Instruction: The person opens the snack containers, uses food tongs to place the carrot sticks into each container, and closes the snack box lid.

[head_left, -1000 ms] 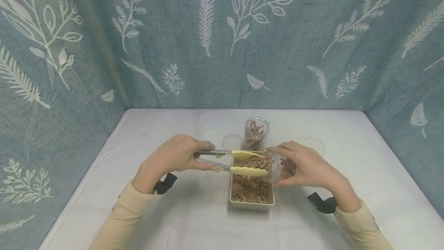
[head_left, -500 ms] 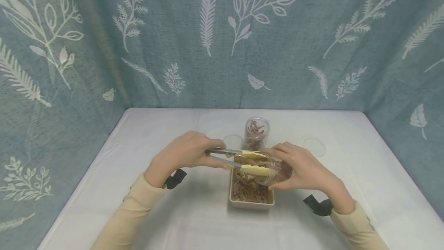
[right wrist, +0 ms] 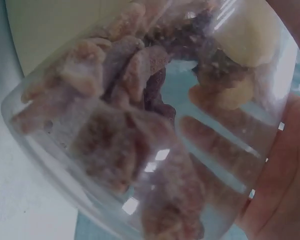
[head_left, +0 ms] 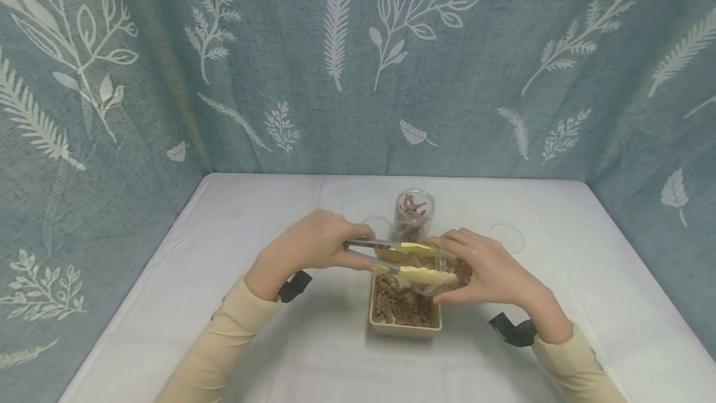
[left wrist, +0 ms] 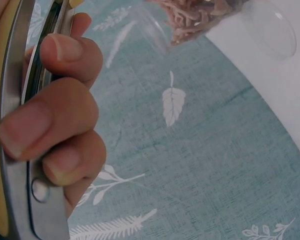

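Note:
My left hand (head_left: pixel 316 240) grips metal tongs (head_left: pixel 427 275) with yellow scalloped tips; in the left wrist view its fingers (left wrist: pixel 50 120) curl round the metal handle. My right hand (head_left: pixel 485 266) holds a clear jar (head_left: pixel 447 261) on its side, mouth to the left. The tong tips reach in at the jar's mouth, and yellow shapes show through its wall in the right wrist view. Brown dried meat-like pieces (right wrist: pixel 150 145) lie inside the jar. Below stands a beige rectangular container (head_left: pixel 405 331) with similar brown pieces (head_left: pixel 399 303); hands and jar hide its far part.
A second clear jar (head_left: pixel 414 211) with brown pieces stands upright behind the container. One clear round lid (head_left: pixel 506 238) lies at the right, and another (head_left: pixel 377 224) at the left, partly hidden. A patterned blue-green curtain (head_left: pixel 358 123) borders the white table (head_left: pixel 313 353).
My left hand has moved right, bringing the tong tips from the jar's mouth deeper into it. The jar has shifted slightly left over the container in my right hand.

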Demonstrator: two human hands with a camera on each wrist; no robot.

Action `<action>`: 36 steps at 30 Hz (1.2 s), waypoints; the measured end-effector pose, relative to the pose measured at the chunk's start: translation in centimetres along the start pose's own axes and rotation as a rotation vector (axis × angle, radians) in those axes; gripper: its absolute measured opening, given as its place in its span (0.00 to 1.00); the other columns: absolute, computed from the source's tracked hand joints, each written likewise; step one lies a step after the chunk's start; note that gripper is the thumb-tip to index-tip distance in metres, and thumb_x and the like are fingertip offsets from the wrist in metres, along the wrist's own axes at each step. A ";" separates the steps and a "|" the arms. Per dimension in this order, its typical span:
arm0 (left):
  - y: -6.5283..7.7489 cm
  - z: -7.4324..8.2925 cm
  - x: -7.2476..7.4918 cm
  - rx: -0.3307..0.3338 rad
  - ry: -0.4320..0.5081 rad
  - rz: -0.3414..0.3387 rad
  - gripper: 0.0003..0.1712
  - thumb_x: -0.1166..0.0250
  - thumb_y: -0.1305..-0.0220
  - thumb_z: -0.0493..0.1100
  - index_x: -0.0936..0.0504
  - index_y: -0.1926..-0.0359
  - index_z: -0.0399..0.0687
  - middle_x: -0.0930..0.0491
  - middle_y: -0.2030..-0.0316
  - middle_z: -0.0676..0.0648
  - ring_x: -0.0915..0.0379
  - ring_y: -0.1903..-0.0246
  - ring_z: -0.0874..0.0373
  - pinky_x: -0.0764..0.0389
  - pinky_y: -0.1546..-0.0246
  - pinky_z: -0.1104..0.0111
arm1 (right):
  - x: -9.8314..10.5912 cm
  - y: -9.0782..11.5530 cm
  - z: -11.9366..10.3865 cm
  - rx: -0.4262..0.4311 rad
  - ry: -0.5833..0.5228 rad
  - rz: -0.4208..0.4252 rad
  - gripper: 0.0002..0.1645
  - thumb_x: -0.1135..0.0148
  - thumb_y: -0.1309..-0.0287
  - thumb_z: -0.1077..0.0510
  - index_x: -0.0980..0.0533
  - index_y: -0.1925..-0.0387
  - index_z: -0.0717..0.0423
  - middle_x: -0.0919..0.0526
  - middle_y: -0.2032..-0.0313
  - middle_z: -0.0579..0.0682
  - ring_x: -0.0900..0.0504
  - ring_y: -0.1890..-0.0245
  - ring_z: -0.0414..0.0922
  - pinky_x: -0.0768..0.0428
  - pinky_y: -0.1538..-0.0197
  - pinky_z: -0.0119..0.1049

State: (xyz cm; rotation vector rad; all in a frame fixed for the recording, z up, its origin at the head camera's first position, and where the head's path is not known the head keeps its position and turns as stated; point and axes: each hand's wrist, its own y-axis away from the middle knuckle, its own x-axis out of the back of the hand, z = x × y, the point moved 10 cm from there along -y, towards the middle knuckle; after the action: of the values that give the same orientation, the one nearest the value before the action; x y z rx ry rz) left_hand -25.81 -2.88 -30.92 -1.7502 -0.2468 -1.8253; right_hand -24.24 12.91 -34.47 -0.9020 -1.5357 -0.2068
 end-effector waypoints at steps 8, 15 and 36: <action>0.9 -0.7 1.1 0.036 -0.034 0.041 0.29 0.42 0.52 0.74 0.19 0.63 0.58 0.34 0.85 0.62 0.45 0.86 0.69 0.35 0.80 0.74 | 0.2 0.1 1.0 -0.029 -0.015 -0.013 0.51 0.28 0.69 0.31 0.30 0.41 0.47 0.23 0.52 0.41 0.25 0.54 0.38 0.23 0.56 0.37; 2.3 -2.6 1.3 0.188 -0.009 -0.021 0.30 0.45 0.53 0.77 0.22 0.64 0.62 0.38 0.86 0.62 0.47 0.85 0.69 0.39 0.81 0.74 | 0.1 0.5 2.7 -0.096 -0.079 -0.034 0.51 0.30 0.67 0.30 0.31 0.40 0.46 0.22 0.53 0.41 0.24 0.56 0.39 0.23 0.56 0.39; 4.5 -3.8 -0.2 0.293 0.032 -0.080 0.33 0.38 0.55 0.73 0.19 0.55 0.56 0.40 0.88 0.61 0.50 0.86 0.68 0.42 0.83 0.74 | 2.4 2.2 7.5 -0.207 -0.452 0.085 0.49 0.24 0.62 0.59 0.37 0.36 0.50 0.23 0.48 0.50 0.24 0.49 0.44 0.26 0.49 0.37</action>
State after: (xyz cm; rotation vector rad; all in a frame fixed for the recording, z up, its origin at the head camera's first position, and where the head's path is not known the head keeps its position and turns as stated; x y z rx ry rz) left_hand -26.67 -8.38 -32.76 -1.5255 -0.5491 -1.7692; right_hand -28.38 19.97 -34.67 -1.2365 -1.9104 -0.1042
